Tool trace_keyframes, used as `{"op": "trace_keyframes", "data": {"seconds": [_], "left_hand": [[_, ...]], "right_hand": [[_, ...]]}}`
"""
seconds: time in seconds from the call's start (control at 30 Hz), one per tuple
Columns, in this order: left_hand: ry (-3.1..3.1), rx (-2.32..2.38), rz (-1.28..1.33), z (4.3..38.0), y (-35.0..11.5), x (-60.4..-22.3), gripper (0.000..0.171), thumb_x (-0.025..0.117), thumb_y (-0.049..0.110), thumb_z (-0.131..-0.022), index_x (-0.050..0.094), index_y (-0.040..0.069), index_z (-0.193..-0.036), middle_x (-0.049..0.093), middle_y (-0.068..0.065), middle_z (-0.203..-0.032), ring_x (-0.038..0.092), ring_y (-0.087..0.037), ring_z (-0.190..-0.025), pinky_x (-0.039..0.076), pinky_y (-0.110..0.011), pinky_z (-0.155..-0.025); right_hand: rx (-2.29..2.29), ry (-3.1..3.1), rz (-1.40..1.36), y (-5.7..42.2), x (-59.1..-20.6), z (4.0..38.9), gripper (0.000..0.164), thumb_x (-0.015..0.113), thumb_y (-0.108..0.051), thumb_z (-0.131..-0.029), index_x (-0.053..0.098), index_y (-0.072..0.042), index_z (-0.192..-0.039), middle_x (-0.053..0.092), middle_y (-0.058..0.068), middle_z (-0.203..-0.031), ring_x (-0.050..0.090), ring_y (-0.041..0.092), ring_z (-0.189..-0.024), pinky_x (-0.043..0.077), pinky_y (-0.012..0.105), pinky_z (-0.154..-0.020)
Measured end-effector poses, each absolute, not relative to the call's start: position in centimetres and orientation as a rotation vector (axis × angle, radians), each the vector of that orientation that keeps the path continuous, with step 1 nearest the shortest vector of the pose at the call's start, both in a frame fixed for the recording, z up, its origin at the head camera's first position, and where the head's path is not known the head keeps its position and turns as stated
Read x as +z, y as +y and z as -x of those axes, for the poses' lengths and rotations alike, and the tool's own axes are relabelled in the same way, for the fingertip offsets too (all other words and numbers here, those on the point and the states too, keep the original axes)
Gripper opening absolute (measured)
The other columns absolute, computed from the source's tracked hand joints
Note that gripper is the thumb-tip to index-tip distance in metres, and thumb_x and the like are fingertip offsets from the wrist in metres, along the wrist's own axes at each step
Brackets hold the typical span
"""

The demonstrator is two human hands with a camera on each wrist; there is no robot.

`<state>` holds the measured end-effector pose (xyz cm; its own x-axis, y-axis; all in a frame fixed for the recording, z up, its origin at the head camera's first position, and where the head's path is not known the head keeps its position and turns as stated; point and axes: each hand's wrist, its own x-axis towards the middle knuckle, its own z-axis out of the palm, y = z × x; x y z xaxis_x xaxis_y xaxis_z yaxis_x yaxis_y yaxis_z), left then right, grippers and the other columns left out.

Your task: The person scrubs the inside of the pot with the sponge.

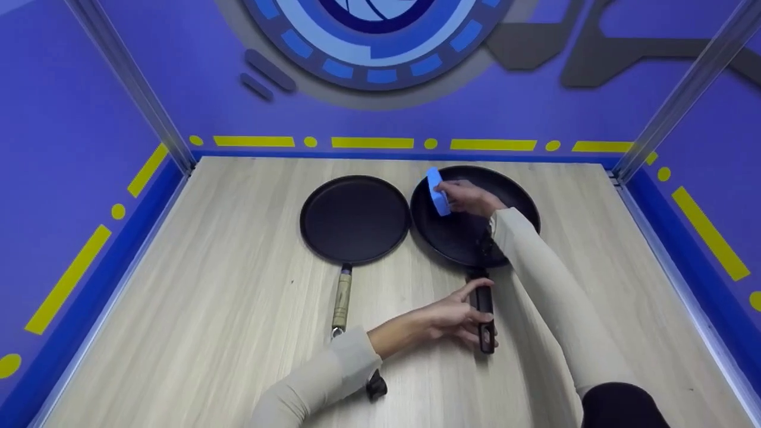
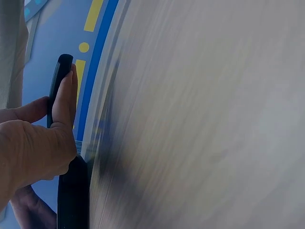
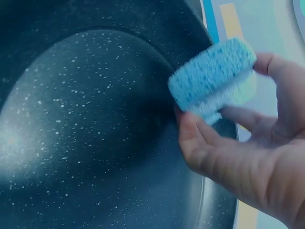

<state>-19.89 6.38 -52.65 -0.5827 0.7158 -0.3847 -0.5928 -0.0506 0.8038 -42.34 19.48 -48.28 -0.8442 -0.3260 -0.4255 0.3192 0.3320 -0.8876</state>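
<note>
My right hand (image 1: 469,197) pinches a blue sponge (image 1: 439,191) over the left inner side of a deep black frying pan (image 1: 511,202). In the right wrist view the sponge (image 3: 212,74) is held between thumb and fingers by the pan's wall, and the speckled pan floor (image 3: 95,105) shows beside it. My left hand (image 1: 455,318) grips the pan's black handle (image 1: 485,303), thumb and fingers on either side of it. The left wrist view shows the fingers (image 2: 62,105) around that handle (image 2: 74,195).
A flat black pan (image 1: 355,220) with a wood-look handle (image 1: 342,300) lies directly left of the frying pan. Both are on a light wooden table (image 1: 238,238). Blue panels (image 1: 380,128) with yellow marks enclose the back and sides.
</note>
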Motion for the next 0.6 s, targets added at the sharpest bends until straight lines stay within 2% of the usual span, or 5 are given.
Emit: {"op": "trace_keyframes", "data": {"seconds": [0.1, 0.23, 0.33, 0.47, 0.6], "left_hand": [[1.286, 1.794, -0.145, 19.8, 6.5, -52.6, 0.072, 0.057, -0.008, -0.097, 0.035, 0.029, -0.155, 0.062, -0.019, -0.093, 0.059, -0.061, -0.115, 0.058, -0.057, -0.094], [1.295, 1.791, -0.152, 19.7, 6.6, -52.7, 0.071, 0.057, -0.008, -0.097, 0.035, 0.029, -0.154, 0.065, -0.018, -0.086, 0.06, -0.061, -0.114, 0.058, -0.057, -0.093], [1.301, 1.784, -0.156, 19.6, 6.6, -52.7, 0.071, 0.057, -0.007, -0.098, 0.035, 0.03, -0.154, 0.067, -0.017, -0.083, 0.061, -0.059, -0.113, 0.059, -0.056, -0.093], [1.302, 1.783, -0.153, 19.6, 6.6, -52.6, 0.072, 0.058, -0.007, -0.097, 0.035, 0.031, -0.154, 0.067, -0.018, -0.087, 0.062, -0.058, -0.113, 0.059, -0.055, -0.092], [1.313, 1.787, -0.15, 19.8, 6.6, -52.5, 0.073, 0.058, -0.007, -0.097, 0.034, 0.03, -0.155, 0.066, -0.022, -0.096, 0.062, -0.058, -0.113, 0.06, -0.055, -0.091]], "right_hand": [[-1.578, 2.078, -0.042, 19.8, -48.2, 42.7, 0.061, 0.052, -0.03, -0.105, 0.034, -0.002, -0.155, 0.058, 0.003, -0.113, 0.057, 0.007, -0.088, 0.051, 0.023, -0.087], [-1.582, 2.119, -0.126, 20.6, -48.3, 42.8, 0.081, 0.053, -0.033, -0.105, 0.005, -0.001, -0.163, 0.04, 0.017, -0.152, 0.052, 0.008, -0.097, 0.049, 0.023, -0.091], [-1.591, 2.163, -0.211, 21.2, -48.3, 42.8, 0.084, 0.053, -0.035, -0.105, 0.003, -0.001, -0.163, 0.029, 0.02, -0.161, 0.048, 0.011, -0.098, 0.048, 0.025, -0.09], [-1.627, 2.214, -0.303, 21.8, -48.3, 42.6, 0.084, 0.051, -0.034, -0.106, 0.001, 0.003, -0.162, 0.02, 0.023, -0.166, 0.05, 0.024, -0.128, 0.049, 0.031, -0.107], [-1.577, 2.329, -0.333, 22.3, -48.3, 42.2, 0.085, 0.053, -0.035, -0.104, 0.005, 0.006, -0.161, 0.016, 0.026, -0.168, 0.034, 0.034, -0.15, 0.04, 0.044, -0.122]]}}
